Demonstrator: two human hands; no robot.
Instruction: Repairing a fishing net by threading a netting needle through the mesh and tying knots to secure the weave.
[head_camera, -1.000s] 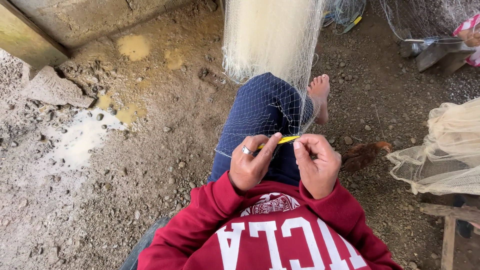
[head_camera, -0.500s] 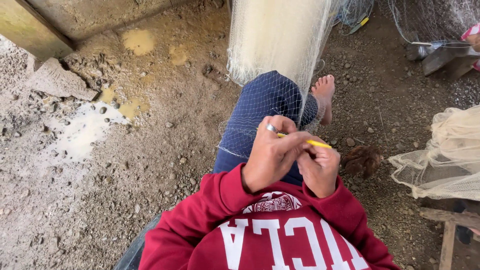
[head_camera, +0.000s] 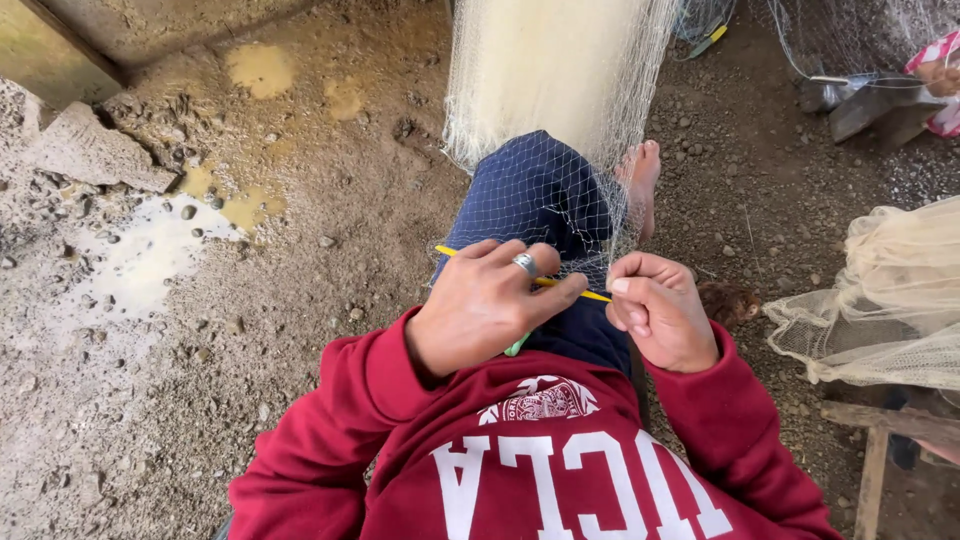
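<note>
Left hand (head_camera: 480, 310) is clamped around a yellow needle (head_camera: 575, 290) that runs left to right across the knee (head_camera: 540, 190). Right hand (head_camera: 660, 320) is pinched shut on the net (head_camera: 590, 220), I think, right at the needle's tip. Open dirt floor (head_camera: 200, 400) out left.

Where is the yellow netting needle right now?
In the head view, centre frame, the yellow netting needle lies crosswise over the blue-trousered knee, held in the left hand, beside the right hand.
</note>
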